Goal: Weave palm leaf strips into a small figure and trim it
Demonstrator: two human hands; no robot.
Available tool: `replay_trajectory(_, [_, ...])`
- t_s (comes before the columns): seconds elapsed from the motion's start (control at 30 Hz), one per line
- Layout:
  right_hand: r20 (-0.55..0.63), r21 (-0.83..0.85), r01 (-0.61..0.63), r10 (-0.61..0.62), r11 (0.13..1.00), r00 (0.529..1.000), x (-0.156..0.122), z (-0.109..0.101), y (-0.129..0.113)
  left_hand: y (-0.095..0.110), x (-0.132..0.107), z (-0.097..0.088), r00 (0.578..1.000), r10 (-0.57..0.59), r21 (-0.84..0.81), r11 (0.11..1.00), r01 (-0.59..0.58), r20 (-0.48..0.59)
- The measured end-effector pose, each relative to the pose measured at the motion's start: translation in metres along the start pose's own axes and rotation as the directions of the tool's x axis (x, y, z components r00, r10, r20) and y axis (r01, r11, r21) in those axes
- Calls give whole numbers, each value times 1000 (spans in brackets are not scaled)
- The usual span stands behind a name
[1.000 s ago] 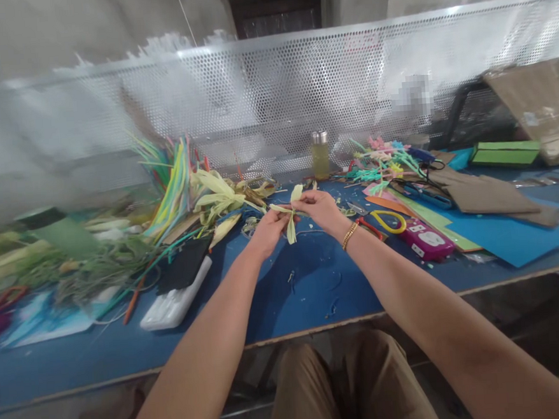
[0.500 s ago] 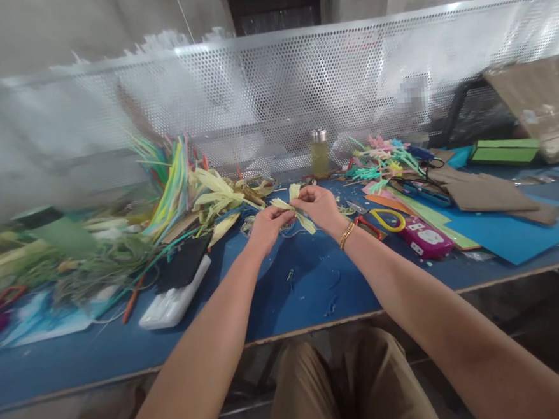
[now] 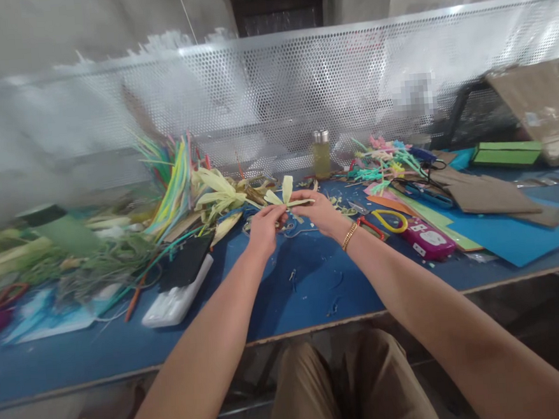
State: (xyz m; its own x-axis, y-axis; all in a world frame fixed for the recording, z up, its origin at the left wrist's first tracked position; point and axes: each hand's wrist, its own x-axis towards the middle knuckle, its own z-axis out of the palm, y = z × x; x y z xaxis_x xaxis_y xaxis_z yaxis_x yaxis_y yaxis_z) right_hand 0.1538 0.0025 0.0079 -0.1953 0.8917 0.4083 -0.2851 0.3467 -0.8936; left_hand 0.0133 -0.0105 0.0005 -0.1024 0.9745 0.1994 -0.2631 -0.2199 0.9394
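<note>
Over blue tabletop, left hand and right hand pinch pale strips between them.

The held husk is pale yellow-green, the desk blue, the bracelet gold. The purple case bears white patches; the bottle is yellowish under a silver cap. The cardboard is brown, the trousers khaki, the screen silver, patterned with holes.

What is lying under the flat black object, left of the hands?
A white object shows along the near edge of the flat black object; the rest underneath is covered.
</note>
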Motion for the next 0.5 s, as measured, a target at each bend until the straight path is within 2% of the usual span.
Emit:
replay_trajectory(0.13, [-12, -24, -26, 26, 999, 1000, -3, 4, -4, 3, -2, 3, 999, -46, -89, 995, 48, 26])
replay_trajectory(0.23, [-45, -104, -28, 23, 994, 999, -2, 0, -5, 4, -3, 2, 993, -67, -26, 997, 70, 99])
replay_trajectory(0.43, [-79, -162, -53, 40, 985, 996, 3, -12, 1, 0, -5, 0, 976, -41, 150, 989, 9, 214])
replay_trajectory(0.5, [-94, -152, -66, 52, 986, 994, 4, -13, 1, 1, -6, 1, 968, -84, 139, 989, 52, 236])
